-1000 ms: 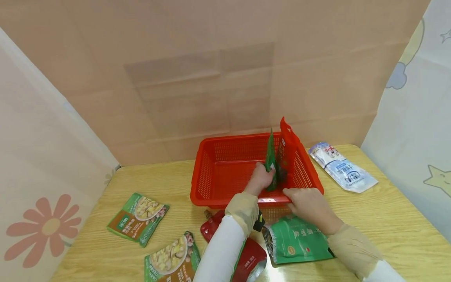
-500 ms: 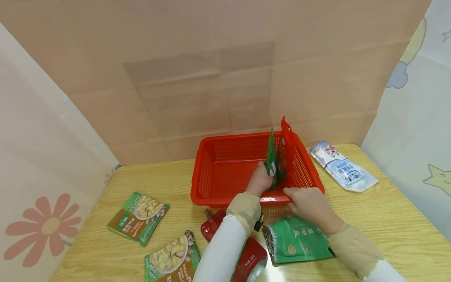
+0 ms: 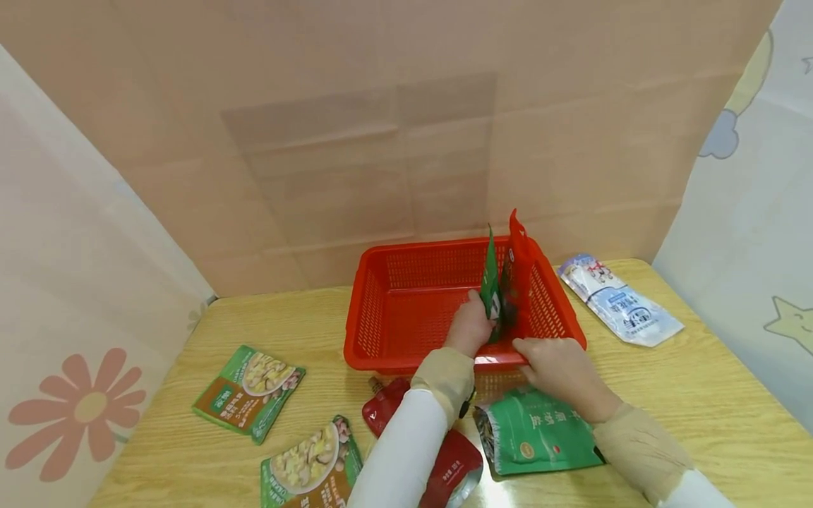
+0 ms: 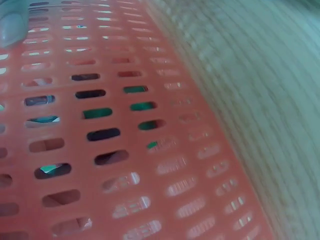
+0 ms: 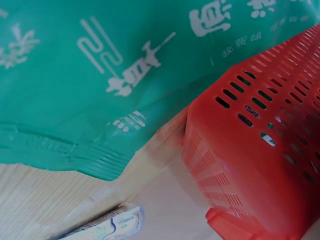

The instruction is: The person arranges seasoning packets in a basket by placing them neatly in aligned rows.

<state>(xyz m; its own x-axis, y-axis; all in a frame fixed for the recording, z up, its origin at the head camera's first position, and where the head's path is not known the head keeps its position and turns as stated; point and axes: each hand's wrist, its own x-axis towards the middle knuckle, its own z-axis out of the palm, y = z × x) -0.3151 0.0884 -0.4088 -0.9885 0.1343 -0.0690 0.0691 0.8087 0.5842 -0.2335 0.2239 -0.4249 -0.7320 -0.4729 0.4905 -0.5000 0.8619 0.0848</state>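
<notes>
A red plastic basket (image 3: 419, 247) with slotted walls stands near the back of the table. My left hand (image 3: 471, 326) reaches over its front rim and pinches a green pouch (image 3: 490, 279), which stands on edge inside. Right beside that pouch a red pouch (image 3: 519, 271) stands upright against the basket's right wall. My right hand (image 3: 559, 367) grips the front rim near the right corner. In the left wrist view, the slotted basket wall (image 4: 110, 140) fills much of the picture, with green showing through; a fingertip (image 4: 12, 22) appears at the top left.
A green bag (image 3: 540, 432) lies in front of the basket, close to the right hand. A red spouted pouch (image 3: 452, 466) is partly under the left arm. Two soup pouches, one further back (image 3: 248, 391) and one nearer (image 3: 311, 466), lie left; a white-blue pouch (image 3: 619, 300) lies right.
The green pouch has risen and turned slightly in my left hand, its top edge a little higher. The left wrist has rotated slightly. My right hand has stayed on the rim.
</notes>
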